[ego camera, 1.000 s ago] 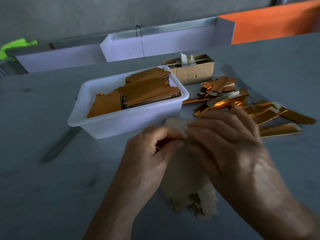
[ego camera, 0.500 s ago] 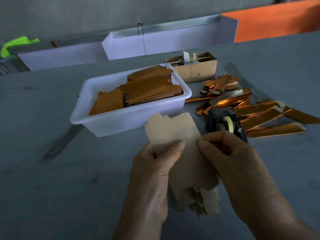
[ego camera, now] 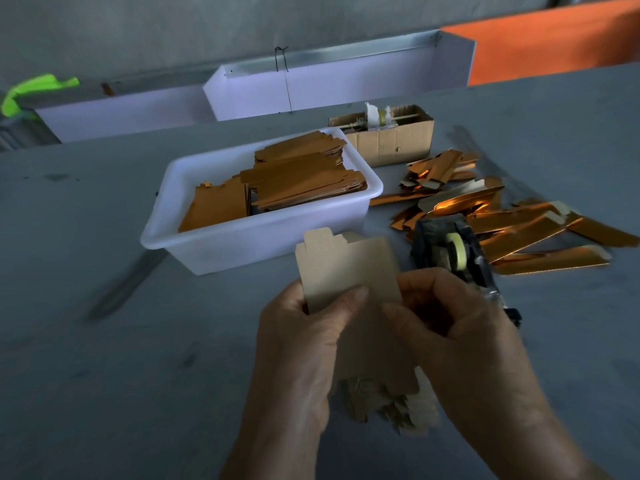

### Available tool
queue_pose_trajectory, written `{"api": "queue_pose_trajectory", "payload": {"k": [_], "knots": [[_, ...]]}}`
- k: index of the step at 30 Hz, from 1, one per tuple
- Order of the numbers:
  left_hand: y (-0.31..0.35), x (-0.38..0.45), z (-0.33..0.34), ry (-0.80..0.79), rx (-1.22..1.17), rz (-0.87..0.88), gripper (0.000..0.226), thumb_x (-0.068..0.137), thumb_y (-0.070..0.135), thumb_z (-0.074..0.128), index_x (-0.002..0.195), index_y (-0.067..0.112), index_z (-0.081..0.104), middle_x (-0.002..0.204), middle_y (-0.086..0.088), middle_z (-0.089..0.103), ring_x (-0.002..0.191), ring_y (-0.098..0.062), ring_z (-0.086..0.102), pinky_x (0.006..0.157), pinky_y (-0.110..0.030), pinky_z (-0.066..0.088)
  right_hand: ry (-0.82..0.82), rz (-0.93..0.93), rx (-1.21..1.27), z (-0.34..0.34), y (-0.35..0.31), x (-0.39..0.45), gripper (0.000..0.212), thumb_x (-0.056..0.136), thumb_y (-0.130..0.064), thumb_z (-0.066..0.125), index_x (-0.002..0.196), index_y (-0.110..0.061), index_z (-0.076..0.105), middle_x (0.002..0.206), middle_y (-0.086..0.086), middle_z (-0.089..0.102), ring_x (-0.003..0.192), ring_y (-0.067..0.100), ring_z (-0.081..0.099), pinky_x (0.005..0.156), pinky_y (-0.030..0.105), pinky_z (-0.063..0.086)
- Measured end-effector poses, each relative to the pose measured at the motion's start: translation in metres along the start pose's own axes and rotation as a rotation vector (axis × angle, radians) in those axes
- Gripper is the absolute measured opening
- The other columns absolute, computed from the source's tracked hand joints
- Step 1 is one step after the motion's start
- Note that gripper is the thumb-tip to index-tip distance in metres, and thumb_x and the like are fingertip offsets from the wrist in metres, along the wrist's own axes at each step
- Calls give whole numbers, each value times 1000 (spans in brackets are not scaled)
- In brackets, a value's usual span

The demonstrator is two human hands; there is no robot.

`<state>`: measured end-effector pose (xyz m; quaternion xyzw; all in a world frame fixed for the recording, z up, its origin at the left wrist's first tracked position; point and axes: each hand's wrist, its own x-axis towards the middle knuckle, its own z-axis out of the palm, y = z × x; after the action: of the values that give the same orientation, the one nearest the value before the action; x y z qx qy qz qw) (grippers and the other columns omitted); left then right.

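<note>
Both of our hands grasp one flat, kraft-brown die-cut card blank: our left hand pinches its left edge, thumb across the face and fingers behind, and our right hand curls thumb and forefinger round its right edge. We hold the blank above the grey table, just in front of the near wall of the white rectangular plastic tub, over a loose pile of like brown blanks lying nearer us than the tub.

We judge the step in hand to be folding the blank along its creases. Uneven pressure from our thumbs could bend it off a score line and leave a crooked carton; a slack pinch could let it slip onto the pile. Our right hand is close to the black tape dispenser with its pale yellow-green roll, just right of the tub's near corner, and a wide swing could knock it into the shiny copper-coloured folded cartons strewn further right of the tub.

The blank looks thin, matt and plain on the side facing us, with stepped tabs along its top edge and no fold showing; its lower part lies in shadow between our hands.
</note>
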<state>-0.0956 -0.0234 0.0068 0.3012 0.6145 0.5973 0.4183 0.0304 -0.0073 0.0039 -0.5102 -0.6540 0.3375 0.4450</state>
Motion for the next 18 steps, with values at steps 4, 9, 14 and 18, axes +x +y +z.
{"api": "queue_pose_trajectory", "payload": {"k": [4, 9, 14, 18], "knots": [[0, -2, 2, -18, -25, -64, 9, 74, 13, 77, 78, 21, 77, 77, -5, 76, 78, -27, 73, 76, -42, 57, 133, -307, -396, 5, -4, -8, 22, 69, -12, 80, 83, -17, 64, 72, -8, 54, 57, 11, 48, 44, 15, 39], [1, -8, 9, 8, 72, 76, 7, 75, 14, 74, 74, 21, 74, 66, -9, 71, 59, -15, 65, 52, -25, 50, 85, -270, -262, 17, -4, -14, 31, 70, -11, 77, 92, -22, 57, 63, -12, 48, 65, 11, 51, 57, 7, 37], [0, -12, 11, -72, -14, 34, 15, 79, 10, 68, 65, 16, 73, 60, -7, 68, 55, -14, 64, 48, -23, 51, -87, -150, -21, 10, -11, -15, 31, 70, -34, 62, 94, -32, 44, 75, -10, 61, 67, 4, 61, 54, 8, 44], [-1, -14, 4, -192, 0, 83, 21, 85, 32, 65, 74, 16, 73, 69, -9, 68, 64, -15, 64, 57, -26, 52, -172, -138, 1, 4, -15, -12, 32, 71, -35, 58, 101, -35, 46, 81, -11, 64, 70, 4, 65, 59, 17, 52]]}}
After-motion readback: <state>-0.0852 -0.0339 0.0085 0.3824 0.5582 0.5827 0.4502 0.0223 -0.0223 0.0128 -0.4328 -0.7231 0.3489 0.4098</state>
